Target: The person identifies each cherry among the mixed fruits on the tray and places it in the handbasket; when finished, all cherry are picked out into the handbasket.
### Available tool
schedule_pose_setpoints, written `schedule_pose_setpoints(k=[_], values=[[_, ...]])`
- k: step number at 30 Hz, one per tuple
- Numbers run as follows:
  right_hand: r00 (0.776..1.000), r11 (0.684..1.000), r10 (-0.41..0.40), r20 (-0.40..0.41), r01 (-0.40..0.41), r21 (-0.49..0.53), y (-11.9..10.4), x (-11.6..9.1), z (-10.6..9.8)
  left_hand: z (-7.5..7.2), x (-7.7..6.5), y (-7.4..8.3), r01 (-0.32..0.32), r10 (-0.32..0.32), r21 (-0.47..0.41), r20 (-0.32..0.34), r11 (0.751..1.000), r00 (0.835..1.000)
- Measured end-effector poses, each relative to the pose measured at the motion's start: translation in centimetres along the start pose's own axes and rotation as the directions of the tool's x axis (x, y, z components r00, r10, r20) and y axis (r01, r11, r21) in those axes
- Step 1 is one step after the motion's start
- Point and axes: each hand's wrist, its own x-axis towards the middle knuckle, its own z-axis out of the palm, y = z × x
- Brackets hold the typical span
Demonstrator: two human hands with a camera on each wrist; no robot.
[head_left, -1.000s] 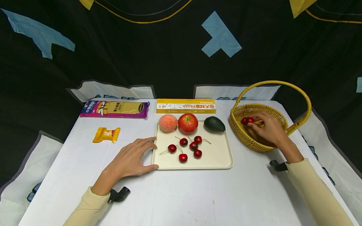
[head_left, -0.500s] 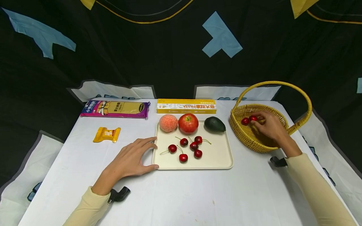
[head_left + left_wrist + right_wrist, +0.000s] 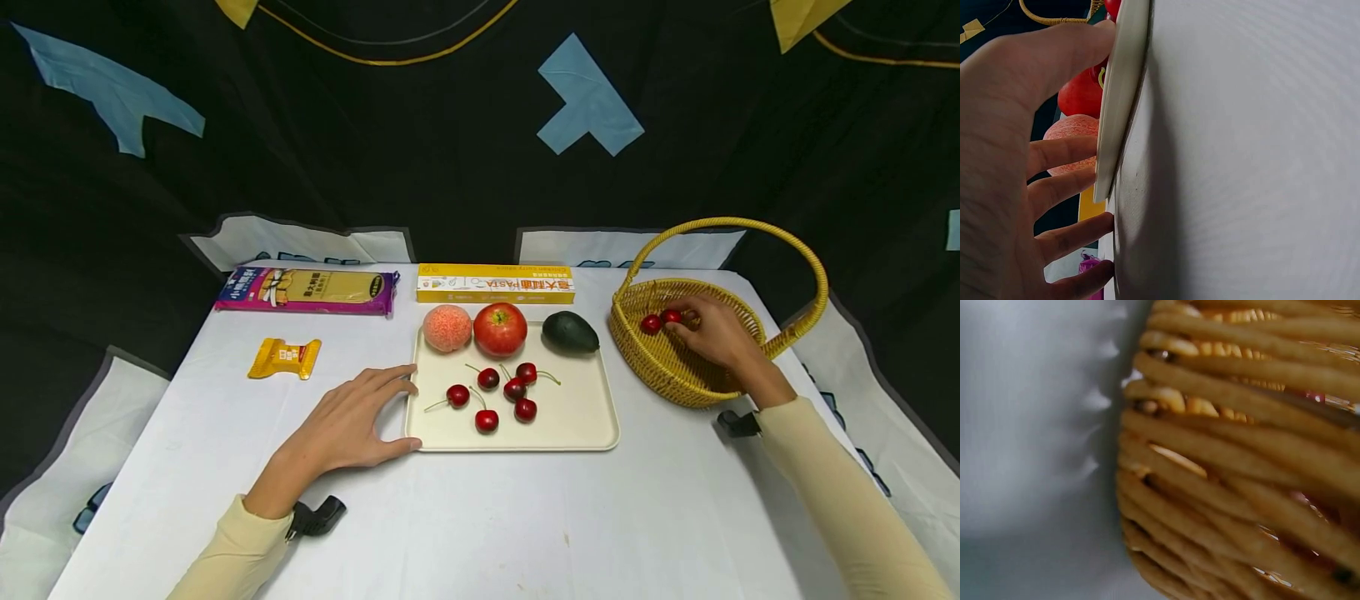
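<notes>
My right hand (image 3: 712,333) reaches into the yellow woven basket (image 3: 637,367), thumb and fingertips pinching a red cherry (image 3: 671,317). Another cherry (image 3: 651,324) lies beside it inside the basket. In the right wrist view, the basket's weave (image 3: 1229,444) fills most of the picture and hides the hand. My left hand (image 3: 348,421) is spread at the left side of the cream tray (image 3: 570,429), thumb and fingertips at its rim. The left wrist view shows the thumb and two fingers against the tray's edge (image 3: 1119,106). Several stemmed cherries (image 3: 487,421) lie on the tray.
Along the tray's back sit a pink rough-skinned fruit (image 3: 447,327), an apple (image 3: 500,328) and an avocado (image 3: 570,332). Behind stands a yellow pasta box (image 3: 495,284); a purple noodle pack (image 3: 307,290) and a small yellow wrapped snack (image 3: 285,358) lie left. The basket's tall handle (image 3: 817,275) arches overhead.
Inside the basket, my right hand has shifted slightly right with its cherry, opening a small distance from the other cherry. The left hand and the tray have stayed in place.
</notes>
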Motion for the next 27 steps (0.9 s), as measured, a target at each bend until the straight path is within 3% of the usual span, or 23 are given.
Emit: schedule_pose_setpoints(k=[27], values=[[0.999,0.998,0.008,0.043,-0.005,-0.066,-0.14,0.73,-0.19,-0.03,-0.04,0.09,-0.004,0.004,0.003,0.006,1.0,1.0]])
